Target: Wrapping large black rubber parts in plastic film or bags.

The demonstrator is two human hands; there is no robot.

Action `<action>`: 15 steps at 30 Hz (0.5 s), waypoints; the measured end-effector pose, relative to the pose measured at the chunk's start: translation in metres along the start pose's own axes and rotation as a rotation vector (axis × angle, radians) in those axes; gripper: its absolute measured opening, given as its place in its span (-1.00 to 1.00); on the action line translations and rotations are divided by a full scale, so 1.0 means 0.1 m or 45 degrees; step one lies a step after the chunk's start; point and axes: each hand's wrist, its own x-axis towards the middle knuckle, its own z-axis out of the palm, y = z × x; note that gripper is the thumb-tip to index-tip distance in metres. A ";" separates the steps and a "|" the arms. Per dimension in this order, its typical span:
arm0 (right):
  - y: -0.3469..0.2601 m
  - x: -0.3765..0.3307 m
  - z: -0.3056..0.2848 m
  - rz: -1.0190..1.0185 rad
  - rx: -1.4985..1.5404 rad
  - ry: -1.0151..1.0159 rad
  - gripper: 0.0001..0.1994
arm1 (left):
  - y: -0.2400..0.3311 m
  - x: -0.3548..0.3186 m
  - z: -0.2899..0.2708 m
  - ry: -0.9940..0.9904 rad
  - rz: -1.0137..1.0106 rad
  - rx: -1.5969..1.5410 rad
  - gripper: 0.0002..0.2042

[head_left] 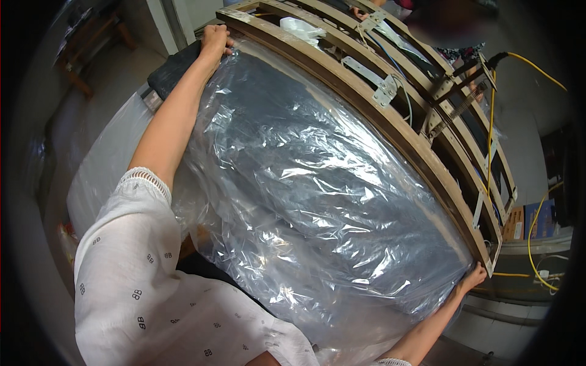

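A wide sheet of clear plastic film [342,201] lies wrinkled and glossy over a dark upholstered panel [268,91]. The panel is fixed along one side to a wooden furniture frame [390,122] fitted with metal brackets. At the far left corner my left hand [216,44] is closed on the film's edge, close to the end of the frame. My right hand [473,278] pinches the film at the near right corner, just under the frame's lower end. Between the two hands the film stretches along the wood.
A coil spring [455,113] and a metal bracket [386,90] sit on the frame. A yellow hose [491,134] hangs at the right, near a blue and brown box [537,219]. Across the frame a co-worker's hand [475,82] shows. A white bag [301,29] rests inside the frame.
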 end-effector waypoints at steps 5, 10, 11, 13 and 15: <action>-0.22 -0.08 0.06 0.035 0.221 0.005 -0.47 | 0.05 -0.01 -0.17 0.186 0.205 0.113 -0.69; -0.12 -0.07 0.01 0.116 -0.054 -0.119 -0.40 | 0.17 -0.39 -0.09 -0.154 0.674 1.174 -0.62; -0.06 -0.06 -0.09 -0.103 -0.183 -0.286 -0.42 | -0.07 -0.20 -0.10 -0.546 0.688 0.503 -0.66; -0.27 -0.33 -0.25 -0.403 -0.327 -0.400 -0.60 | 0.18 -0.22 -0.34 -0.466 0.506 0.143 -0.70; -0.38 -0.54 -0.50 -0.522 -0.164 -0.501 -0.74 | 0.44 -0.28 -0.57 -0.474 0.298 -0.294 -0.77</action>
